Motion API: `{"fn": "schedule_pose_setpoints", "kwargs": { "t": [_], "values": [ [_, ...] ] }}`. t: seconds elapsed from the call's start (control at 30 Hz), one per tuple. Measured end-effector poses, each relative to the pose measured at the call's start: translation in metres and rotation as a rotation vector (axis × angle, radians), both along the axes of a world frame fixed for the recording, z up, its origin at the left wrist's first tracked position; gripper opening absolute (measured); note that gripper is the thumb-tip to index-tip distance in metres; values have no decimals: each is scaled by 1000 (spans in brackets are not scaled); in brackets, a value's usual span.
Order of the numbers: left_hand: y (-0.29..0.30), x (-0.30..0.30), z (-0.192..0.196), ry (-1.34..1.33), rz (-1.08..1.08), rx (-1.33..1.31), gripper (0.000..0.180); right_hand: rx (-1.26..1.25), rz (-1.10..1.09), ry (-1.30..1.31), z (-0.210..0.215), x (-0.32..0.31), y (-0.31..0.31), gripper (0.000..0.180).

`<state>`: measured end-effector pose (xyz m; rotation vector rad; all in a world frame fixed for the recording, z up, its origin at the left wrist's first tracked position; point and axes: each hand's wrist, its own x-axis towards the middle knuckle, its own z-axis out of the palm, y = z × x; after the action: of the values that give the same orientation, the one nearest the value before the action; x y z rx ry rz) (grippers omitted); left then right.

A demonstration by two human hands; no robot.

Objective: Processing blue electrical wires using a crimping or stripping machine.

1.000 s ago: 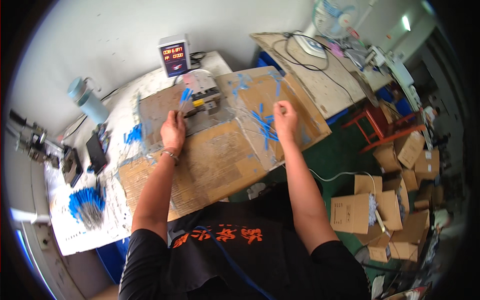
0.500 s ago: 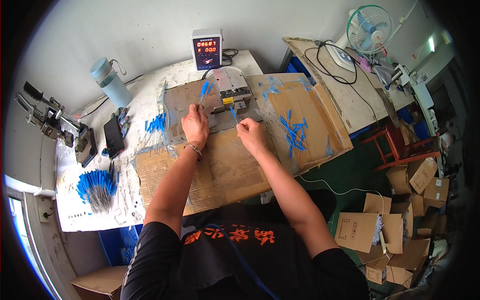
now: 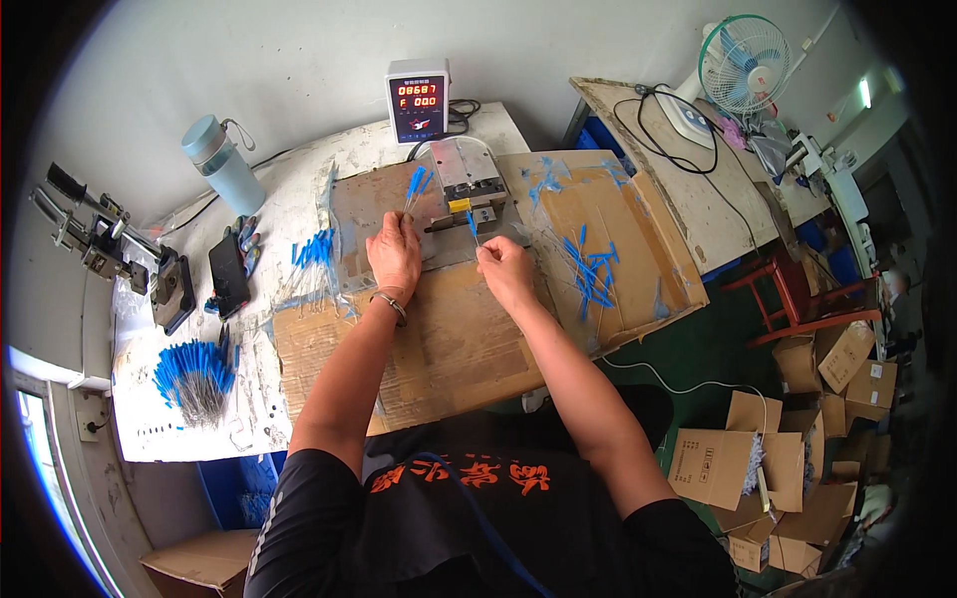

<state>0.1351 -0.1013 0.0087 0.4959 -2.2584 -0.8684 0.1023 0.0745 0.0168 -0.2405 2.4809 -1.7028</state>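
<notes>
Several thin wires with blue ends [image 3: 417, 185] stand up out of my left hand [image 3: 395, 255], which is closed around their lower parts over a metal plate [image 3: 364, 199]. My right hand [image 3: 506, 271] pinches the thin stem of a single blue-ended wire [image 3: 473, 225]. The blue end of that wire points up to the front of a small metal press fixture [image 3: 469, 174], just below its yellow piece [image 3: 459, 205]. Whether the tip is inside the fixture or only touching it, I cannot tell.
Loose blue-ended wires lie on cardboard [image 3: 594, 269] at right, with a bundle [image 3: 314, 249] and a larger pile [image 3: 194, 379] at left. A counter box [image 3: 419, 100] with red digits stands behind the fixture. Around it are a bottle [image 3: 221, 164], phone [image 3: 228, 274] and lever tool [image 3: 171, 284].
The whole view has shifted slightly. Both hands keep nearly the same places and grips, with the right hand's wire still at the fixture.
</notes>
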Motion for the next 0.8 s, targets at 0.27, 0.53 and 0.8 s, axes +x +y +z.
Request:
{"fn": "schedule_pose_setpoints", "kwargs": {
  "t": [0.27,0.53,0.8],
  "values": [
    [1,-1,0,-105,-23,70,10,-35,-9,44,-9,-3,-1,13],
    [2,-2,-5,-129,-40,-106,15,25,-25,160,-14,-5,0,11],
    [4,-3,-4,-116,-77,-227,13,183,-254,375,15,-23,134,6]
  ]
}}
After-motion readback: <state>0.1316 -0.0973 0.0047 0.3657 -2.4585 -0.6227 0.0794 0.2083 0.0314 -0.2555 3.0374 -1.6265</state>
